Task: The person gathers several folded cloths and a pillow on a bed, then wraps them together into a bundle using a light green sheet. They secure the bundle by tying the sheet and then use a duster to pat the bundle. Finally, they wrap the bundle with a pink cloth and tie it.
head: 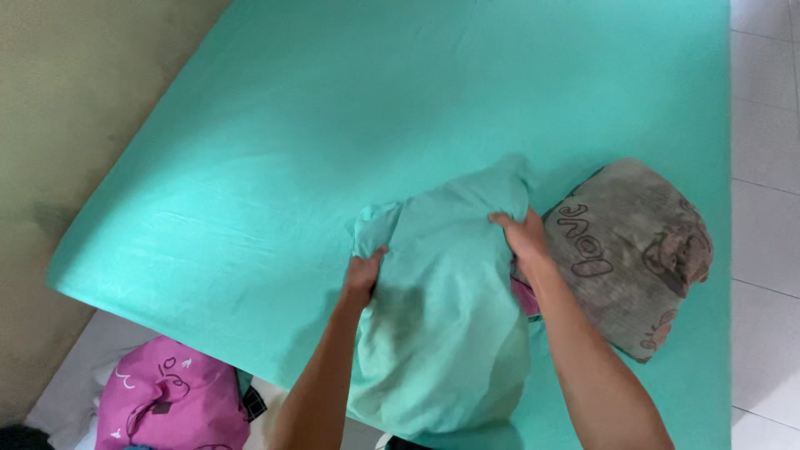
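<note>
Both hands on a teal pillowcase (442, 325)

Left hand (363, 275) and right hand (523, 237) each pinch its fabric — grip closed — grey pillow (637, 250) beside.

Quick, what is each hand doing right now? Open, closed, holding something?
Left hand: closed, gripping the teal pillowcase at its left edge.
Right hand: closed, gripping the same pillowcase's right edge.

A teal pillowcase (442, 308) is gripped at both edges by the left hand (363, 279) and right hand (523, 237) over the bed (333, 125), beside a grey pillow (633, 250).
</note>
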